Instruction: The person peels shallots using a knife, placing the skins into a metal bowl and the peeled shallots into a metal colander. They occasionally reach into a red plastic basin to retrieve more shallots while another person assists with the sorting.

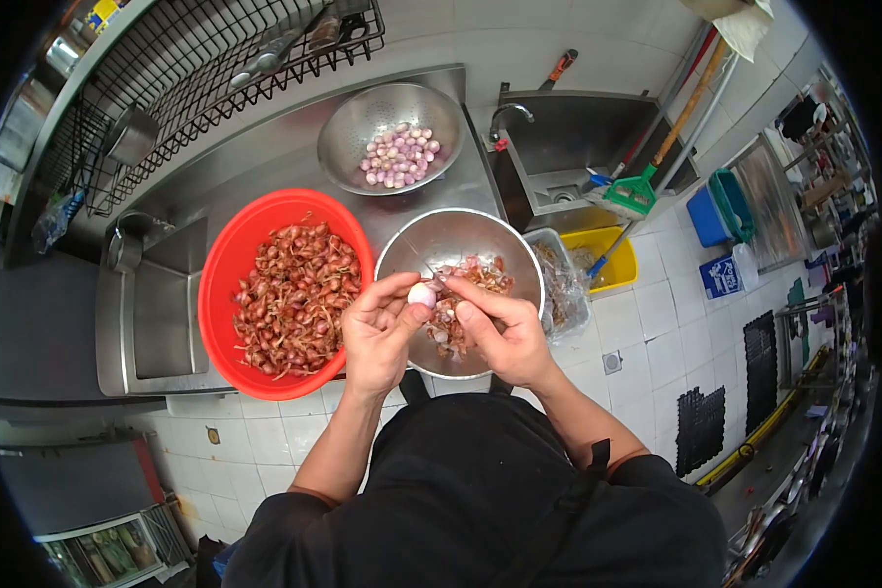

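Note:
My left hand [380,333] pinches a peeled, pale purple-white shallot [421,294] between thumb and fingers. Close beside it, my right hand [505,333] is closed with forefinger and thumb forward, on a thin, dark, blade-like tool [437,279] mostly hidden by the fingers. Both hands are over a metal bowl [529,257] holding loose reddish-brown shallot skins [451,338]. To the left, a large red basin [216,328] is heaped with unpeeled shallots [299,294]. Behind the bowl, a steel colander [343,122] contains peeled shallots [400,157].
A steel sink [171,304] lies at the left end of the counter, another sink [578,147] at the back right. A clear plastic-lined container [568,318] and yellow tub [612,260] stand right of the bowl. A wire rack [216,78] hangs above.

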`<state>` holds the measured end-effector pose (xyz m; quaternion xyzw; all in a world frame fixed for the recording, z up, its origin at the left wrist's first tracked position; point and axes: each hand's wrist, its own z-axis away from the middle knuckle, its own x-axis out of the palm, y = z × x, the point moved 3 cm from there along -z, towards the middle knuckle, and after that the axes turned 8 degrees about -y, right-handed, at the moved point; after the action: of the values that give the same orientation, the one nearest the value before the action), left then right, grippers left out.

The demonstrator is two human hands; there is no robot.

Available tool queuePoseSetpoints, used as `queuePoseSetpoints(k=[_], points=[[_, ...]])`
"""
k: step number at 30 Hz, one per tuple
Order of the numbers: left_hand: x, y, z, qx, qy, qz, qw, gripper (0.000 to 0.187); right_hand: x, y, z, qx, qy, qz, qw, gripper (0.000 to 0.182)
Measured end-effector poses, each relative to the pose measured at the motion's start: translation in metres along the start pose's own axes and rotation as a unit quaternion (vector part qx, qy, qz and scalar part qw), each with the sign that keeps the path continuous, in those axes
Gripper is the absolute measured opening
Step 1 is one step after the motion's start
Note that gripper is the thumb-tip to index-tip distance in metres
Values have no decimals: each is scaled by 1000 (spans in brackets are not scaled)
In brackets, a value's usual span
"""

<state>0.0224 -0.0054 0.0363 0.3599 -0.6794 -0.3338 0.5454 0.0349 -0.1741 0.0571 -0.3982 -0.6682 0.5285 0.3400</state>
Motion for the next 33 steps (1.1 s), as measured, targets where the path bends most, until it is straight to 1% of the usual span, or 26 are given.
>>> queuePoseSetpoints(k=[1,3,4,6,7,9,10,12,15,16,18,19,21,22,23,24,25,27,28,29,30,31,32,33], points=[[1,0,-1,0,1,1,1000,32,-1,-1,1,1,-1,1,1000,34],[0,2,-2,10,10,16,1000,32,1,0,3,60,-41,-43,996,35],[0,2,-2,10,10,16,1000,32,6,1,3,60,-41,-43,996,35],[-3,1,-1,11,-2,9,1000,33,14,-1,-1,12,-2,-88,996,37],[-5,1,0,11,-3,9,1000,33,12,-1,0,12,-2,-87,996,37],[-7,1,0,-4,-36,-4,999,34,7,2,1,79,-38,-88,992,37],[-6,1,1,-4,-35,-5,999,34,5,3,3,80,-39,-89,992,37],[-1,0,-1,-55,-42,119,990,32,1,9,5,107,-43,-139,984,36],[5,-3,-3,-62,-58,143,986,33,-2,11,5,104,-40,-140,984,35],[2,-9,-3,-61,-54,141,987,33,-2,11,6,105,-43,-142,983,35],[-2,-19,-4,-25,-65,58,996,33,-5,11,7,112,-32,-116,986,35],[-1,-18,-3,-24,-61,53,996,33,-7,12,7,111,-36,-120,986,35],[5,-19,-2,-73,-29,128,989,31,-17,17,7,94,24,-160,982,35],[10,-17,-2,-72,-25,124,989,31,-23,21,7,65,58,-135,987,35],[15,-16,-2,-77,3,122,990,29,-27,21,8,66,53,-140,987,35],[18,-16,-1,-81,31,120,989,28,-34,21,9,57,71,-155,984,35],[19,-18,0,-77,37,114,990,28,-42,21,10,48,88,-170,980,35],[19,-24,5,-79,30,97,992,31,-52,38,10,35,80,-163,983,35],[16,-29,6,-76,36,92,992,31,-57,49,6,-51,96,-28,994,35],[11,-32,6,-44,55,19,997,31,-59,59,5,-137,113,107,978,36],[11,-32,4,-13,73,-53,996,32,-62,87,7,106,25,58,992,38],[19,-27,-5,-8,75,-57,996,32,-68,90,9,102,21,56,993,38],[24,-12,-17,71,136,-210,966,33,-70,96,12,184,-25,71,980,40],[38,9,-33,146,192,-355,903,35,-72,100,16,265,-69,86,958,42]])
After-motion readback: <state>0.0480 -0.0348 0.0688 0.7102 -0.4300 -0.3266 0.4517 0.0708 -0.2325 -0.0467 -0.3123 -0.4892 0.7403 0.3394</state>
